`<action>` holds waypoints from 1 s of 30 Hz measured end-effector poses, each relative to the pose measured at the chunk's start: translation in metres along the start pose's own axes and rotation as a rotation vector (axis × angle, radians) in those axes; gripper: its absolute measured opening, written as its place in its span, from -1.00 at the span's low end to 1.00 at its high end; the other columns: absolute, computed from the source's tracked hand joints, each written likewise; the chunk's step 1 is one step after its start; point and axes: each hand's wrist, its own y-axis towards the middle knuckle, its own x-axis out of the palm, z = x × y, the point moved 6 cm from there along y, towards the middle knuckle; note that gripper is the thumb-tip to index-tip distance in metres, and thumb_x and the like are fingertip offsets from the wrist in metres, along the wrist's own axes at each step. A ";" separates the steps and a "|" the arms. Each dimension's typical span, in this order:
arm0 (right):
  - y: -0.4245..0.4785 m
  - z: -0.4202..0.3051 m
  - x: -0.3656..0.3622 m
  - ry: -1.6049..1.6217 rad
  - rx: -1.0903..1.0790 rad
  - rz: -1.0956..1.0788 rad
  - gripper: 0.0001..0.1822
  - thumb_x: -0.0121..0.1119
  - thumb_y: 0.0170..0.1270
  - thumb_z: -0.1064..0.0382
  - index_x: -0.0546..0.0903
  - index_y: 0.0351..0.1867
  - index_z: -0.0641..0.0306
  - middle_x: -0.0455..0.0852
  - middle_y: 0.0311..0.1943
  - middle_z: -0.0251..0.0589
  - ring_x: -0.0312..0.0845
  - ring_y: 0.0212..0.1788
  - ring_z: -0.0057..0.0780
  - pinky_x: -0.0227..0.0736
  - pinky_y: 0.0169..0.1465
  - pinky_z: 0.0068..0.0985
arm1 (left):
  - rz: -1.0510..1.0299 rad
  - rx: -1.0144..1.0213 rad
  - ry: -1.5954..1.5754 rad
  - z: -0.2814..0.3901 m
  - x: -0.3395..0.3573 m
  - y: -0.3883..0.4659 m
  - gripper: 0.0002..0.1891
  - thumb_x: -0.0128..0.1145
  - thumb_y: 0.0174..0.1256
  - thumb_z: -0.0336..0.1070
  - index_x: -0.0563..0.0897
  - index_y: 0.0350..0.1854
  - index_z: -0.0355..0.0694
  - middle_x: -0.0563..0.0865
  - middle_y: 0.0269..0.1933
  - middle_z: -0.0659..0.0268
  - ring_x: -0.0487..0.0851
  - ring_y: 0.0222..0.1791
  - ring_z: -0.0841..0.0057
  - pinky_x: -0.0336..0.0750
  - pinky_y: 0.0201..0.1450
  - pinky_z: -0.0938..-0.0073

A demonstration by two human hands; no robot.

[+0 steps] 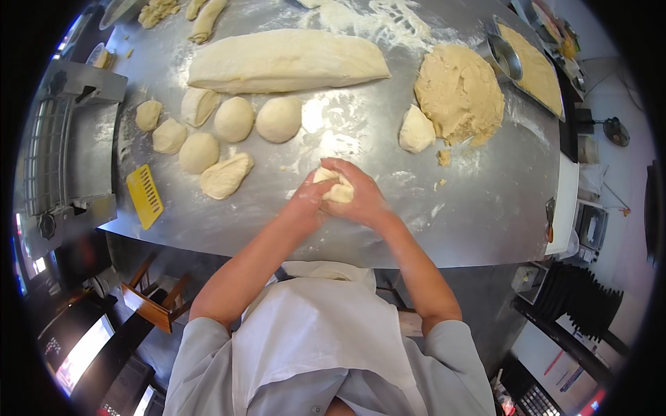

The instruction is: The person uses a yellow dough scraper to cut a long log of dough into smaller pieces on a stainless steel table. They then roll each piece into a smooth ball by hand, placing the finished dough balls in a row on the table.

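Both my hands cup one small piece of pale dough (339, 191) above the steel table, its folded top showing between the fingers. My left hand (310, 200) wraps it from the left, and my right hand (359, 192) closes round it from the right; the underside is hidden. To the left lie several dough pieces, among them a smooth round ball (279, 119) and an oblong lump (227, 176). A long slab of dough (286, 60) stretches across behind them. At the right, a pale dough lump (417, 130) rests beside a large tan, crumbly mass (459, 93).
A yellow slotted plastic scraper (145, 196) lies near the left edge beside a metal roller machine (67, 156). A metal bowl (502, 58) and a tray of tan filling or crumbs (536, 70) stand at the back right. A tool with an orange handle (550, 234) lies at the right edge.
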 end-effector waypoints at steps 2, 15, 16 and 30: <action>-0.008 -0.002 0.002 0.102 0.077 0.022 -0.07 0.64 -0.04 0.15 0.47 0.44 0.20 0.58 0.37 -0.10 0.50 0.41 -0.25 0.44 0.43 -0.30 | -0.087 -0.161 -0.073 0.008 0.005 -0.013 -0.47 0.16 0.54 -0.04 0.39 0.42 -0.15 0.63 0.27 0.21 0.66 0.29 0.33 0.62 0.28 0.28; -0.031 -0.092 0.038 0.194 -0.316 0.825 -0.49 0.23 0.21 0.49 0.55 0.25 0.32 0.80 -0.01 -0.08 0.77 0.05 -0.32 0.65 0.17 -0.37 | 0.068 -0.145 -0.161 0.077 0.002 -0.088 -0.31 -0.16 0.69 0.21 0.23 0.59 -0.23 0.42 0.51 -0.04 0.51 0.44 0.13 0.49 0.40 0.01; -0.030 -0.101 0.039 0.264 -0.330 0.859 -0.48 0.06 0.19 0.56 0.51 0.25 0.37 0.80 -0.05 -0.02 0.77 0.05 -0.27 0.62 0.22 -0.34 | 0.006 -0.113 -0.035 0.069 -0.007 -0.084 -0.35 -0.26 0.72 0.21 0.25 0.59 -0.16 0.40 0.53 0.03 0.48 0.48 0.19 0.48 0.41 -0.04; -0.024 -0.078 0.049 -0.067 -0.093 0.428 -0.21 0.57 0.12 0.20 0.48 0.40 0.17 0.58 0.34 -0.07 0.50 0.37 -0.28 0.36 0.45 -0.35 | -0.223 0.095 0.206 0.042 -0.011 -0.055 -0.36 -0.23 0.66 0.32 0.49 0.41 -0.11 0.56 0.40 0.12 0.56 0.39 0.13 0.47 0.43 -0.13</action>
